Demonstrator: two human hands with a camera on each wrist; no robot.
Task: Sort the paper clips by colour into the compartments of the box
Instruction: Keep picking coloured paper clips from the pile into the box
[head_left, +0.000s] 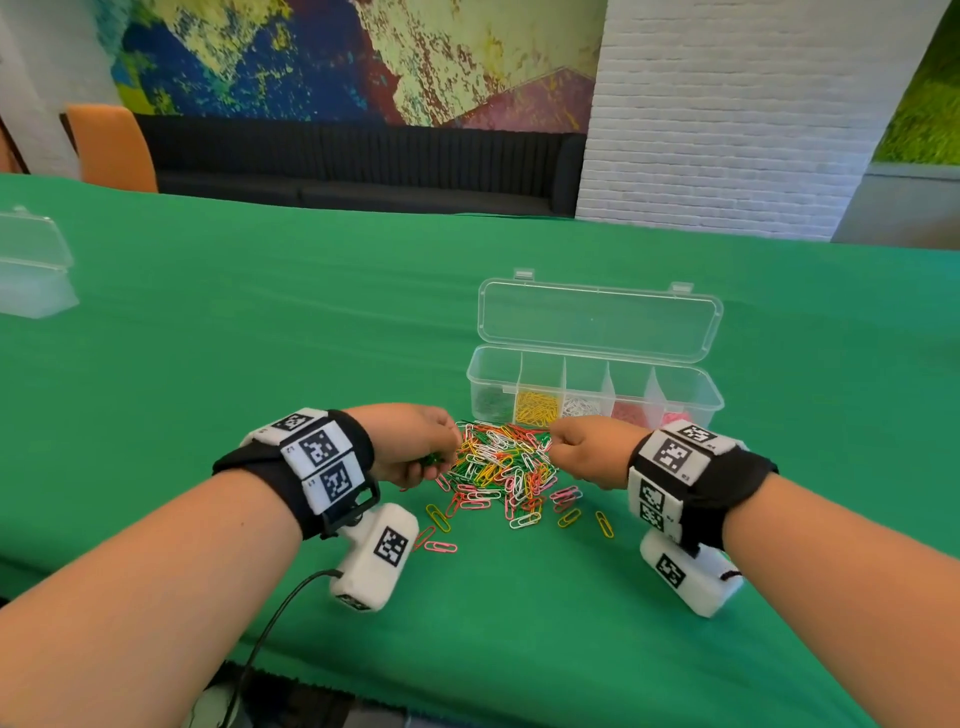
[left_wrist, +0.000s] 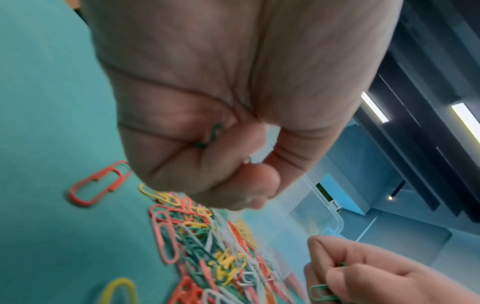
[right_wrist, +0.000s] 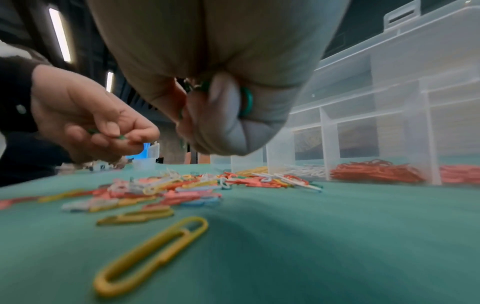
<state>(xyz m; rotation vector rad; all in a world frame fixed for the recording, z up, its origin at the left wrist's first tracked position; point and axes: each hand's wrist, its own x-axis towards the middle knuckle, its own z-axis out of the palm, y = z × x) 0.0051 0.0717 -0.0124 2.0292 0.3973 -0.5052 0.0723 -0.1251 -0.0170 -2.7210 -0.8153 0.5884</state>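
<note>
Mixed pile of paper clips (head_left: 501, 465) on green table cloth (head_left: 260, 332), just near of the clear box (head_left: 595, 387); a few strays scattered nearer still, e.g. a yellow clip (right_wrist: 148, 257) lying alone in the right wrist view.

Box lid (head_left: 597, 322) open, standing up at the far side. Five compartments, left to right: dark green clips, yellow, white, red, pink. All partly filled.

Left hand (head_left: 410, 447) at left edge of pile, fingers curled in, clamped on green clips (left_wrist: 210, 135); more green visible under the palm in the head view.

Right hand (head_left: 587, 449) at right edge of pile, just near of the box front wall. Fingers curled tight, holding green clips (right_wrist: 245, 101); one more green clip poking out below the fingers in the left wrist view.

Wrist bands with black-and-white marker tags on both forearms, white camera pods hanging under them, close to the cloth.

Second clear container (head_left: 34, 265) far left on the table, well apart from everything else. Contents not readable.
</note>
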